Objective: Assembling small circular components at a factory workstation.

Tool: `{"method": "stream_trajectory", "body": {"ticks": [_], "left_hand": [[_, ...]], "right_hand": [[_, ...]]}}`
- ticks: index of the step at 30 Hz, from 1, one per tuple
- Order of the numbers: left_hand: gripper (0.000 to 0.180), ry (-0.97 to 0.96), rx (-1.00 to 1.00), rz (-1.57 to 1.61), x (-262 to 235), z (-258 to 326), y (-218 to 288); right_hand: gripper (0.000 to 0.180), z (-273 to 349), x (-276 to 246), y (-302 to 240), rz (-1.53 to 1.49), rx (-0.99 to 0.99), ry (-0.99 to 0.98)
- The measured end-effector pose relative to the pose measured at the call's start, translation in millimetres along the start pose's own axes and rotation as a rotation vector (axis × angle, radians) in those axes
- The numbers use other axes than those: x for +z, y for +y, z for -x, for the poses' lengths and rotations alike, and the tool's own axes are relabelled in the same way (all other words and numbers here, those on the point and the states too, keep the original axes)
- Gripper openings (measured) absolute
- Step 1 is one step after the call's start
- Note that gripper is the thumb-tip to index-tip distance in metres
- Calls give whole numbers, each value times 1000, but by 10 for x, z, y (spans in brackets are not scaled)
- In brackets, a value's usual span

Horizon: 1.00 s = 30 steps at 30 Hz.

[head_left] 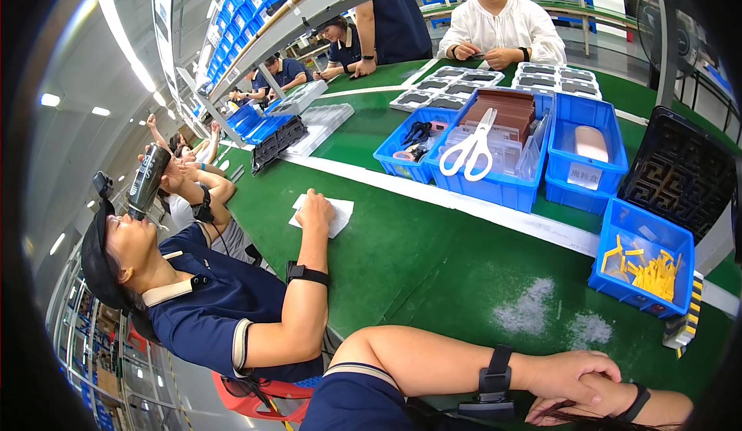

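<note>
My left hand [576, 377] rests across my right wrist at the table's near edge, its fingers curled over it. Beneath it lies my right hand [542, 411], mostly covered by the left hand and some dark hair; its fingers are hard to make out. Both arms wear a black band. Neither hand shows a tool or part. Closest on the green table [433, 292] are two patches of fine white bits [525, 307]. Beyond them, a blue bin [643, 253] contains small yellow strips [657, 276].
White scissors [471, 149] lie on a blue bin of brown sheets [498, 110]. A black patterned tray [680, 172] leans at right. To my left, a co-worker [224, 300] drinks from a dark bottle [148, 180], one hand on white paper [340, 215]. Another person [502, 25] sits opposite.
</note>
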<state>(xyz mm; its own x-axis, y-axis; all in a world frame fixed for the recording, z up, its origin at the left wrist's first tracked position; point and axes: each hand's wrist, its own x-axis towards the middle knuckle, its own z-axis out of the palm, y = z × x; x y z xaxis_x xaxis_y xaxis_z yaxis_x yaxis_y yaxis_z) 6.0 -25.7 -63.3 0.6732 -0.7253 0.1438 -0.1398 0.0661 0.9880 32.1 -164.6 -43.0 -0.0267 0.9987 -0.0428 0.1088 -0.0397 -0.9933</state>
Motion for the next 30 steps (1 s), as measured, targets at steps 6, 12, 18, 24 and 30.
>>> {"method": "stream_trajectory", "body": {"ticks": [6, 12, 18, 24, 30], "left_hand": [[45, -24, -9, 4, 8, 1, 30], [44, 21, -45, 8, -53, 50, 43], [45, -33, -16, 25, -4, -3, 36], [46, -25, -21, -6, -11, 11, 48], [47, 3, -2, 17, 17, 15, -10]], "right_hand": [[19, 12, 62, 19, -100, 36, 26], [18, -54, -20, 195, -116, 51, -55], [18, 2, 21, 8, 80, -63, 45], [18, -2, 27, -10, 43, 21, 17], [17, 9, 126, 24, -269, 303, -11]]}}
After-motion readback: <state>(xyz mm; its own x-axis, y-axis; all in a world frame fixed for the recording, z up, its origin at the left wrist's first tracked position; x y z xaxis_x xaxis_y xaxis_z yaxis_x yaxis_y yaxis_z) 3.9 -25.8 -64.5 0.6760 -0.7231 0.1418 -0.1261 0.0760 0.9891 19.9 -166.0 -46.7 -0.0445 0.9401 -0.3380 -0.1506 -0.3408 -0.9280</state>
